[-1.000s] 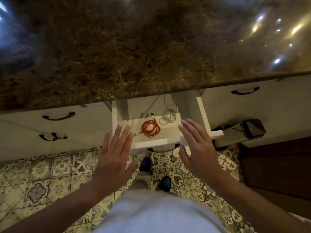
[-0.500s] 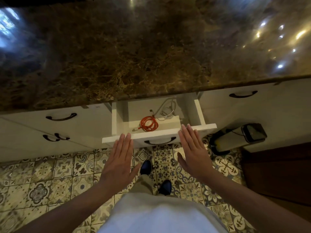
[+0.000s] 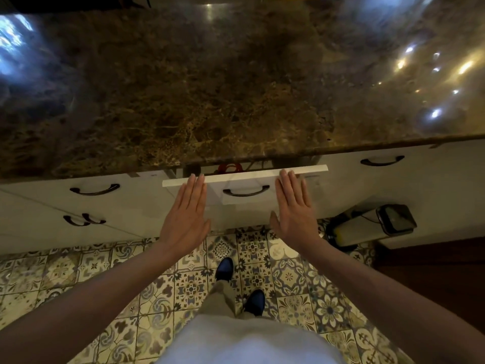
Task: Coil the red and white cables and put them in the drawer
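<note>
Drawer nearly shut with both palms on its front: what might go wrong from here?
The red cable shows in the narrow gap under the countertop; if a loop rides up, it may get pinched as the drawer closes. Fingertips of the left hand and right hand reach the front's top edge and might get nipped.

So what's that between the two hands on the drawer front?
A dark curved handle sits on the drawer front, between the left hand and the right hand, which press flat on either side of it. The head view shows it.

White drawer [image 3: 244, 183] nearly closed under brown marble counter [image 3: 210, 95], red cable [image 3: 230, 167] coil showing in the gap.
</note>
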